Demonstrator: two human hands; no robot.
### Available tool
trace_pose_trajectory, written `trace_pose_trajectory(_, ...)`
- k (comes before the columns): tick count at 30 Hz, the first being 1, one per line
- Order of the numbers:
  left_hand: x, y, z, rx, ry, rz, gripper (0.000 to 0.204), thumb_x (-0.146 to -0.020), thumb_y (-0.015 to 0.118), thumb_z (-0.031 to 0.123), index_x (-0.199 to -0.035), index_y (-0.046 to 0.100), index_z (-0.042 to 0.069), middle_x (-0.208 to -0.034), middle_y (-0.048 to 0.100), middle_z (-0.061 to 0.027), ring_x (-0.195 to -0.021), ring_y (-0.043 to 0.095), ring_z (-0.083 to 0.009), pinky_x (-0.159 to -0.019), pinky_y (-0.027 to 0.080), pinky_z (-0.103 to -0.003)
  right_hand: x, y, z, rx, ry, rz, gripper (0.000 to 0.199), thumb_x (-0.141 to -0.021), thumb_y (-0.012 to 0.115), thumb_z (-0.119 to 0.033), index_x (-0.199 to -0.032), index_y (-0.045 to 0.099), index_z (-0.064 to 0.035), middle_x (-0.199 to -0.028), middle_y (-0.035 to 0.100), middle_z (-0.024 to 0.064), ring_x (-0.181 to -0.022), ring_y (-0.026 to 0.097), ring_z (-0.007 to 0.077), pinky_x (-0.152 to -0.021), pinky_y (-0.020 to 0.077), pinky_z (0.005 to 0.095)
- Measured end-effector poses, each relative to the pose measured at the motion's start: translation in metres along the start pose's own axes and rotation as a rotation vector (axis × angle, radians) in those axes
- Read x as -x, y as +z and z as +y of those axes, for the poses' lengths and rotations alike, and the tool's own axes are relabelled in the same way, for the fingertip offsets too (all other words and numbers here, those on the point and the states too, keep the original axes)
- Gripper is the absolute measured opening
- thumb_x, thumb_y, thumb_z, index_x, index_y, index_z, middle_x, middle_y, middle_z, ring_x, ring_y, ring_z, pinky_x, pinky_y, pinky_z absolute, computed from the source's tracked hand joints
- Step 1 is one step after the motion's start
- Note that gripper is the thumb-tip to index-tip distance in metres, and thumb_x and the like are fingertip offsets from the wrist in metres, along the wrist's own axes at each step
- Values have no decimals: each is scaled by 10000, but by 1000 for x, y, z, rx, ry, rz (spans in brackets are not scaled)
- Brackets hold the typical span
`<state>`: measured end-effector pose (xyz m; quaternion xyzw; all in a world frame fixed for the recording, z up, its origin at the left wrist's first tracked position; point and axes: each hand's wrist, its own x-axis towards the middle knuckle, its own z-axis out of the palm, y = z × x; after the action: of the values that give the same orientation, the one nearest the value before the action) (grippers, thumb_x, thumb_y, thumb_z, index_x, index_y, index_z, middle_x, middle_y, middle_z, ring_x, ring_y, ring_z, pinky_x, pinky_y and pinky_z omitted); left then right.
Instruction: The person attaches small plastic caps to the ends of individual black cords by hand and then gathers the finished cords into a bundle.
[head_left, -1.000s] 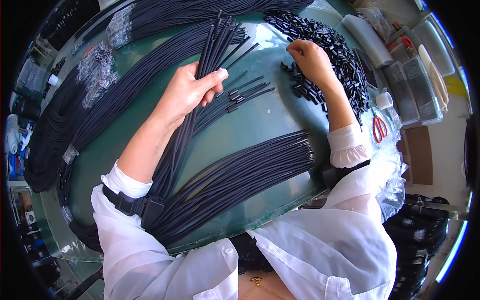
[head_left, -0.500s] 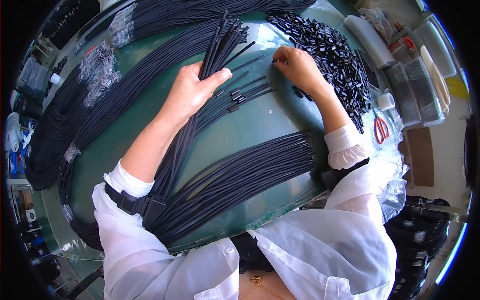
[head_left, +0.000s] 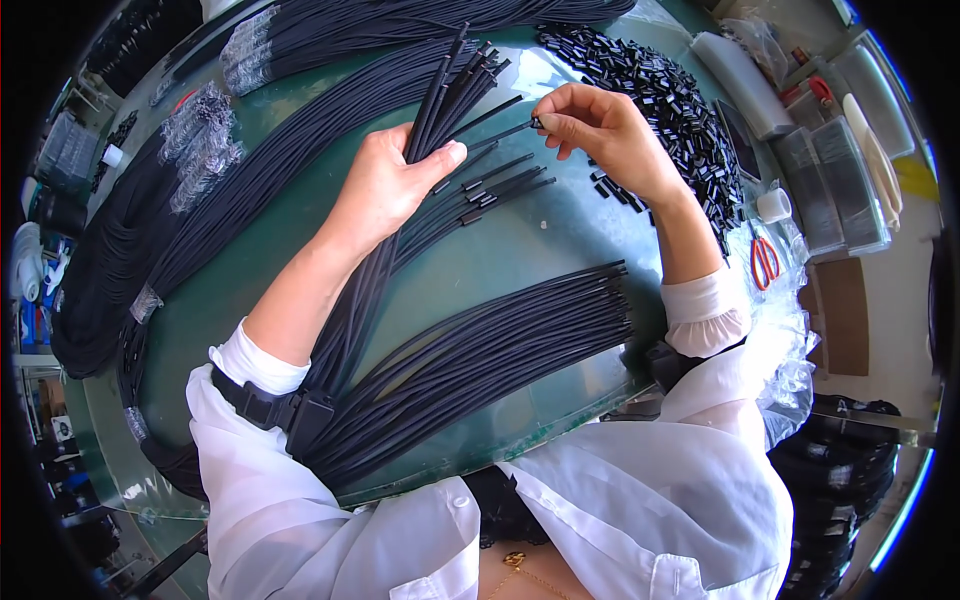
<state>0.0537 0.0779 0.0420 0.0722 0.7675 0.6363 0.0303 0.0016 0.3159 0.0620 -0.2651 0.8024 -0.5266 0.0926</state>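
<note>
My left hand is closed around a bundle of thin black cords, whose ends fan out above the thumb. One cord sticks out of the bundle to the right. At its tip, my right hand pinches a small black sleeve between thumb and forefinger. How far the cord sits inside the sleeve is hidden by the fingertips. Below the hands, several cords with black sleeves on them lie on the table. Nearer to me, a fan of loose black cords is spread out.
A large heap of small black sleeves lies at the far right of the green table. Red-handled scissors and a white roll are beside it. Long black cord coils with clear wrapping curve along the left; clear plastic boxes stand right.
My right fingertips have come left to the protruding cord's tip, with the sleeve now against it. The bundle in my left hand has shifted slightly right.
</note>
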Motion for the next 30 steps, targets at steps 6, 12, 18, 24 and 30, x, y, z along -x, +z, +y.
trace_pose_trajectory(6,7,9,10,90,23,-61,239,-848,653,219,-738,594,15,-665,555,37,-610,465,-27,-569,393,-208,6,26,-11,100,-206,-23,127,-883,592,-116,-942,593,-3,-790,595,12,-741,568,69,-666,464,213)
trace_pose_trajectory(12,2,-4,4,212,-150,-255,255,-867,623,259,-782,601,19,-645,557,12,-537,456,-39,-495,374,-201,7,39,-17,-241,6,-136,112,-865,617,-127,-906,584,-27,-772,591,6,-727,558,58,-658,463,215)
trace_pose_trajectory(18,-6,-4,-14,-62,154,37,240,-884,595,261,-869,581,22,-660,566,-11,-487,437,-47,-435,347,-197,-2,-9,18,322,-49,28,105,-834,627,-132,-895,604,-50,-763,608,34,-673,577,141,-665,477,270)
trace_pose_trajectory(24,-1,1,2,110,-65,-25,225,-868,616,255,-877,575,35,-649,537,6,-484,422,-35,-433,333,-194,1,-34,58,1054,-252,148,154,-781,649,-130,-919,629,-65,-837,633,79,-701,605,233,-691,491,323)
trace_pose_trajectory(30,1,-1,4,111,-136,-2,190,-842,651,235,-836,578,59,-601,479,54,-489,387,-12,-437,297,-187,-10,-17,35,435,9,129,169,-826,641,-116,-984,640,-54,-847,634,24,-742,591,129,-679,489,267)
